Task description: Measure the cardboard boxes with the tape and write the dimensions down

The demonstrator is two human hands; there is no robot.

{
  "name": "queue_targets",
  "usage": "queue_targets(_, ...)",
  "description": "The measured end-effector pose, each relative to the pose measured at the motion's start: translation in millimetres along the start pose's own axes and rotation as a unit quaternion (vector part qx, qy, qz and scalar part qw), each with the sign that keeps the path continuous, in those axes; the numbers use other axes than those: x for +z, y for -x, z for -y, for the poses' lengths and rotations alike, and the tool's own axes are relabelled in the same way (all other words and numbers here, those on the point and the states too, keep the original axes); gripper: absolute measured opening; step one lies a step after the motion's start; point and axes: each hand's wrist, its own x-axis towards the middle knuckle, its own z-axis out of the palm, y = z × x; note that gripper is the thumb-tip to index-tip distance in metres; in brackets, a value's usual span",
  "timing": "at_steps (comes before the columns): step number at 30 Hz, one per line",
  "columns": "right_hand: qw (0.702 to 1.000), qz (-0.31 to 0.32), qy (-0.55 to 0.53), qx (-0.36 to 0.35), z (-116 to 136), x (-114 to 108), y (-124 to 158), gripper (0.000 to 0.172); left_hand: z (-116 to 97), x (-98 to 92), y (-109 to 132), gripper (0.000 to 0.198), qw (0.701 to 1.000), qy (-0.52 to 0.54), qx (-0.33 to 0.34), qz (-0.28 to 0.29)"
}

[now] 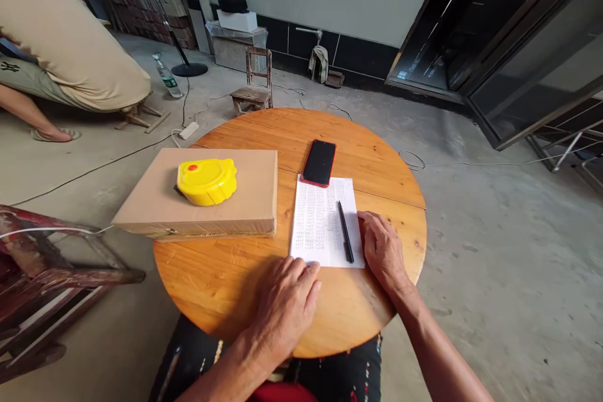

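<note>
A sheet of paper (311, 220) covered in small rows of writing lies on the round wooden table (367, 326). On its right half rests a black pen (345, 232), which neither hand touches. My left hand (289, 301) lies flat at the sheet's lower left edge, fingers stretched out and holding nothing. Along the right edge, my right hand (382, 248) rests on the tabletop with fingers loosely bent and apart, also without anything in it. A phone (319, 162) with a red case edge and dark screen overlaps the top of the sheet.
Left on the table is a cardboard box (235, 195) with a yellow tape measure (207, 182) on top. A small wooden chair (254, 85) stands beyond the table. A person (70, 38) sits low at the far left, near a plastic bottle (167, 77). Cables cross the floor.
</note>
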Motion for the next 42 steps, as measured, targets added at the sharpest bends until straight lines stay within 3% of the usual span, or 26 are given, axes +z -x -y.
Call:
queue_targets(4,0.999,-0.023,-0.019,0.022,0,-1,-1,0.035,5,3.7,6,0.023,0.998,-0.017,0.014,-0.051)
queue_targets(9,0.999,-0.028,-0.028,0.033,0,0,-1,0.032,5,7.3,8,0.023,0.997,-0.029,0.023,-0.073)
queue_targets(20,0.998,-0.018,-0.027,0.049,5,-2,-1,0.031,3,1.3,8,0.019,0.998,-0.002,0.008,-0.063)
queue_targets(27,0.99,-0.079,-0.053,0.109,5,-12,-12,0.026,5,-16.9,14,0.015,0.997,0.069,0.006,-0.043)
queue_targets(29,0.987,-0.086,-0.063,0.118,20,-17,-20,0.026,9,-27.9,22,0.017,0.993,0.107,0.009,-0.048)
queue_targets(31,0.986,-0.084,-0.08,0.121,44,-22,-32,0.026,18,-42.4,33,0.021,0.986,0.138,0.025,-0.087)
queue_targets(35,0.986,-0.063,-0.132,0.075,106,-21,-58,0.021,52,-81.5,50,0.032,0.958,0.148,0.034,-0.242)
queue_targets(39,0.987,0.021,-0.149,-0.05,166,-1,-84,0.024,99,-119.2,51,0.036,0.913,0.081,-0.081,-0.39)
queue_targets(42,0.98,0.102,-0.119,-0.124,200,22,-105,0.054,131,-133.2,42,0.038,0.884,0.088,-0.166,-0.428)
